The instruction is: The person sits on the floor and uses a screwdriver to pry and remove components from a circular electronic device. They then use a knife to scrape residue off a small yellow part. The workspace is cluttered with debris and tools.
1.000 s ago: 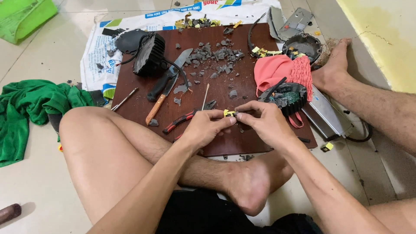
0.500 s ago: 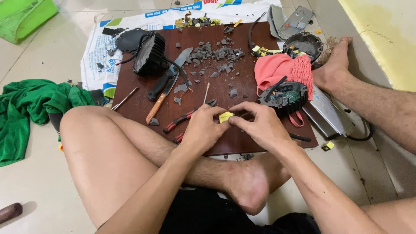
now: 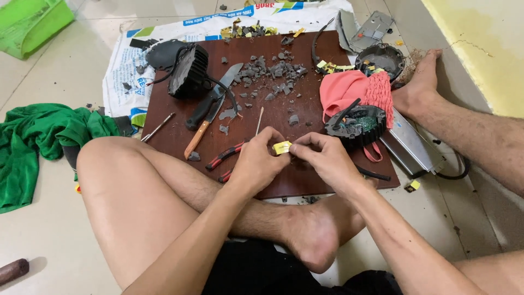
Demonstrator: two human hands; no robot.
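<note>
Small yellow part point(image 3: 282, 147) is pinched between left hand point(image 3: 256, 164) and right hand point(image 3: 322, 158) fingertips.

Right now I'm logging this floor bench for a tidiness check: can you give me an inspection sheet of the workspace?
Surface: dark brown board on the tiled floor, partly over a printed sack.
Job's things: small yellow part, pinched between both hands above the board.
Clutter: grey broken fragments; knife; wooden-handled tool; red-handled pliers; black round lamp housing; round circuit assembly on a pink cloth; yellow scraps.
Grips: left hand and right hand both closed on the yellow part.
Cables: black cable beside the grey metal box.
Surroundings: green cloth, green bin, yellow wall.
</note>
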